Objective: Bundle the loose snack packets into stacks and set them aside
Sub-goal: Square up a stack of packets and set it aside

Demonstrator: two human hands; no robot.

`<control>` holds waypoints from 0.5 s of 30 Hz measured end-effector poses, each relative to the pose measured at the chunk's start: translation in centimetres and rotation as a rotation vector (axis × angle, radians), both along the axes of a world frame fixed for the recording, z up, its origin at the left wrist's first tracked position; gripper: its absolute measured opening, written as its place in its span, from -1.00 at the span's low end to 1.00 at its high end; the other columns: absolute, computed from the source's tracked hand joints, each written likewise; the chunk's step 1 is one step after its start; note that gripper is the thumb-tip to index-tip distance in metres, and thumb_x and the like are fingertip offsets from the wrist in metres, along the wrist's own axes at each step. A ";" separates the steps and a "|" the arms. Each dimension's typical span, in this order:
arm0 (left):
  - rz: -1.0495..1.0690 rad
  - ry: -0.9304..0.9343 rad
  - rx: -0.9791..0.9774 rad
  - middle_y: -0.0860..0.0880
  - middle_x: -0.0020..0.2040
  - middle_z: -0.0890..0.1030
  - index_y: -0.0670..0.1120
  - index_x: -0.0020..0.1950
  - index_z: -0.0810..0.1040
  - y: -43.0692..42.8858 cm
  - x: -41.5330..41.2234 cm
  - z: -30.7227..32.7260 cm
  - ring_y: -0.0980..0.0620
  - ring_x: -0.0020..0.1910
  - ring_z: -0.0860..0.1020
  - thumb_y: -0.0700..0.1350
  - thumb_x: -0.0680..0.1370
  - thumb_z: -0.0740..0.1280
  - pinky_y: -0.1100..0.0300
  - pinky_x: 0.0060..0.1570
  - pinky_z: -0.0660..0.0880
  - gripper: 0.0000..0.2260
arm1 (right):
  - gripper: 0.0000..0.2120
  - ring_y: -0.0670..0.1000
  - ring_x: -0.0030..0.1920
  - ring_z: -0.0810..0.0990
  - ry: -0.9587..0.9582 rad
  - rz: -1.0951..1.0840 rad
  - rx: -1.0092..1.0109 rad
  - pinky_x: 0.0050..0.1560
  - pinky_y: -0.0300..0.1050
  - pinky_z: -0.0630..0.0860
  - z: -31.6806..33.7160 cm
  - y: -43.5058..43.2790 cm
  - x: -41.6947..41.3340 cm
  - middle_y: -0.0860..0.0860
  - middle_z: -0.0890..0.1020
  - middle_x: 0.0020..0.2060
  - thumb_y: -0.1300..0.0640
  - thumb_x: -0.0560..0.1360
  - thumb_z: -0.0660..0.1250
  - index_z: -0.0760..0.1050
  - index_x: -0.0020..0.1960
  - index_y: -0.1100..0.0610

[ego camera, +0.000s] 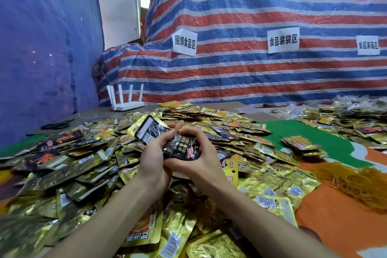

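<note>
We curl our left hand (154,154) and right hand (204,153) tight round a small stack of black snack packets (179,146), just above the big gold packet pile (73,163) by the tabletop's front edge.

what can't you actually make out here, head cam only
Count of packets in the held stack: head view, the left hand and right hand cover its edges.
Wording on the rightmost sign: head view, blurred near the frame edge.
Print on the loose packets at lower left: head view, smeared by blur.
</note>
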State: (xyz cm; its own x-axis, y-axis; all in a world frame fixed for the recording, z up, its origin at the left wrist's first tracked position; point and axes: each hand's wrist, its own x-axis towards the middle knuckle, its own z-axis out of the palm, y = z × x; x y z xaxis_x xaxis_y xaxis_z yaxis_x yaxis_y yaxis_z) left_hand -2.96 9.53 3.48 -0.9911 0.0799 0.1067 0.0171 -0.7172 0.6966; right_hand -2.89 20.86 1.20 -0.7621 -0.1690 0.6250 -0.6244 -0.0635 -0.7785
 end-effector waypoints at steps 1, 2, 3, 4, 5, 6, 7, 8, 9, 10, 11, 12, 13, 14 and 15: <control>-0.015 -0.006 0.005 -0.21 0.14 0.68 -0.19 0.24 0.61 0.0 0.0 0.0 -0.16 0.07 0.69 -0.11 0.61 0.22 0.01 -0.09 0.67 -0.71 | -0.40 -0.13 0.26 0.60 0.008 -0.003 -0.008 0.24 -0.22 0.55 0.0 0.1 -0.1 -0.13 0.62 0.24 0.44 0.27 0.58 0.46 0.22 0.17; -0.028 -0.011 0.006 -0.22 0.17 0.67 -0.20 0.27 0.59 -0.1 0.1 0.1 -0.17 0.09 0.68 -0.10 0.60 0.23 -0.01 -0.04 0.66 -0.69 | -0.39 -0.12 0.27 0.59 0.015 -0.005 -0.015 0.26 -0.18 0.55 0.0 0.1 -0.1 -0.13 0.62 0.24 0.44 0.26 0.58 0.47 0.22 0.16; -0.042 -0.015 0.004 -0.22 0.17 0.67 -0.20 0.28 0.58 -0.2 0.1 0.2 -0.18 0.10 0.68 -0.09 0.59 0.25 -0.04 0.02 0.63 -0.68 | -0.37 -0.09 0.28 0.58 0.024 -0.010 -0.015 0.28 -0.13 0.55 0.1 0.2 -0.1 -0.11 0.61 0.25 0.42 0.26 0.58 0.48 0.24 0.10; -0.055 -0.018 -0.001 -0.22 0.17 0.67 -0.20 0.27 0.59 -0.4 0.1 0.2 -0.19 0.10 0.68 -0.08 0.59 0.25 -0.05 0.08 0.60 -0.67 | -0.35 -0.06 0.31 0.56 0.035 -0.022 -0.003 0.29 -0.08 0.54 0.2 0.1 0.0 -0.07 0.58 0.28 0.36 0.25 0.57 0.49 0.26 0.01; -0.060 -0.019 -0.004 -0.22 0.17 0.67 -0.19 0.27 0.60 -0.5 0.1 0.3 -0.19 0.10 0.67 -0.07 0.60 0.25 -0.07 0.12 0.57 -0.68 | -0.35 -0.03 0.33 0.52 0.044 -0.042 0.026 0.30 -0.04 0.53 0.4 0.1 0.2 -0.04 0.55 0.31 0.28 0.25 0.54 0.49 0.27 -0.09; -0.060 -0.017 -0.003 -0.22 0.18 0.67 -0.18 0.27 0.61 -0.7 0.1 0.4 -0.19 0.12 0.67 -0.07 0.61 0.23 -0.09 0.18 0.54 -0.68 | -0.36 -0.01 0.35 0.49 0.047 -0.053 0.055 0.31 0.00 0.52 0.5 0.0 0.3 -0.03 0.52 0.33 0.21 0.24 0.48 0.48 0.27 -0.16; -0.056 -0.013 0.001 -0.21 0.20 0.66 -0.18 0.27 0.61 -0.8 0.0 0.4 -0.19 0.15 0.65 -0.07 0.62 0.22 -0.10 0.25 0.51 -0.68 | -0.37 0.01 0.36 0.47 0.042 -0.049 0.070 0.32 0.04 0.50 0.5 0.0 0.4 -0.04 0.51 0.34 0.18 0.24 0.43 0.48 0.28 -0.16; -0.053 -0.009 0.004 -0.20 0.22 0.65 -0.17 0.28 0.61 -0.9 -0.2 0.4 -0.19 0.19 0.64 -0.07 0.63 0.21 -0.12 0.31 0.47 -0.67 | -0.39 0.02 0.37 0.45 0.028 -0.040 0.077 0.33 0.08 0.49 0.6 0.1 0.5 -0.07 0.52 0.34 0.16 0.25 0.42 0.48 0.28 -0.11; -0.051 -0.008 -0.001 -0.19 0.22 0.65 -0.17 0.28 0.62 -1.0 -0.3 0.4 -0.18 0.21 0.63 -0.08 0.63 0.20 -0.13 0.33 0.45 -0.67 | -0.42 0.02 0.38 0.45 0.026 -0.054 0.102 0.34 0.06 0.48 0.7 0.3 0.6 -0.11 0.53 0.32 0.15 0.27 0.44 0.48 0.27 -0.05; -0.053 -0.006 -0.018 -0.19 0.21 0.66 -0.17 0.26 0.62 -0.9 -0.3 0.4 -0.18 0.18 0.64 -0.08 0.63 0.20 -0.13 0.32 0.46 -0.68 | -0.46 -0.01 0.37 0.45 0.043 -0.096 0.148 0.34 0.00 0.46 1.0 0.6 0.6 -0.16 0.54 0.29 0.13 0.29 0.51 0.48 0.25 -0.02; -0.059 -0.007 -0.052 -0.19 0.18 0.67 -0.17 0.23 0.63 -0.9 -0.2 0.3 -0.16 0.12 0.67 -0.08 0.62 0.22 -0.11 0.29 0.48 -0.69 | -0.46 -0.06 0.34 0.45 0.076 -0.159 0.225 0.33 -0.09 0.45 1.3 1.1 0.6 -0.20 0.54 0.24 0.10 0.30 0.58 0.49 0.23 -0.02; -0.069 -0.006 -0.091 -0.19 0.15 0.68 -0.17 0.18 0.65 -0.9 -0.2 0.2 -0.14 0.05 0.69 -0.07 0.59 0.25 -0.08 0.25 0.50 -0.71 | -0.44 -0.11 0.31 0.46 0.109 -0.215 0.318 0.31 -0.17 0.44 1.5 1.5 0.6 -0.24 0.53 0.20 0.06 0.29 0.63 0.49 0.22 -0.04; -0.083 -0.003 -0.129 -0.18 0.11 0.69 -0.17 0.13 0.68 -0.8 -0.1 0.0 -0.12 -0.01 0.70 -0.06 0.56 0.30 -0.04 0.19 0.53 -0.72 | -0.38 -0.15 0.27 0.48 0.130 -0.252 0.411 0.29 -0.23 0.44 1.8 2.0 0.7 -0.24 0.53 0.19 0.03 0.28 0.65 0.47 0.25 -0.05; -0.098 0.012 -0.164 -0.18 0.07 0.70 -0.17 0.06 0.72 -0.8 -0.2 -0.2 -0.11 -0.05 0.70 -0.05 0.51 0.33 -0.02 0.13 0.57 -0.73 | -0.29 -0.16 0.25 0.50 0.137 -0.257 0.491 0.28 -0.25 0.46 2.0 2.2 0.8 -0.20 0.54 0.21 0.01 0.26 0.66 0.43 0.32 -0.05; -0.108 0.037 -0.200 -0.18 0.02 0.71 -0.17 0.00 0.75 -1.0 -0.2 -0.3 -0.12 -0.07 0.70 -0.04 0.48 0.35 0.00 0.05 0.62 -0.73 | -0.21 -0.13 0.24 0.54 0.136 -0.244 0.552 0.28 -0.22 0.50 2.2 2.1 0.9 -0.13 0.56 0.24 0.00 0.26 0.66 0.37 0.40 -0.04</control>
State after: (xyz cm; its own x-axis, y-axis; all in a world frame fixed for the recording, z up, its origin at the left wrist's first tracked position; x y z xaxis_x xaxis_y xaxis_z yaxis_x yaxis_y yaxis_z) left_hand -3.12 8.56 3.14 -0.9713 0.2086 0.1145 -0.0239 -0.5642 0.8253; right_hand -1.98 22.97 3.39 -0.7390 -0.3261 0.5895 -0.6662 0.4836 -0.5677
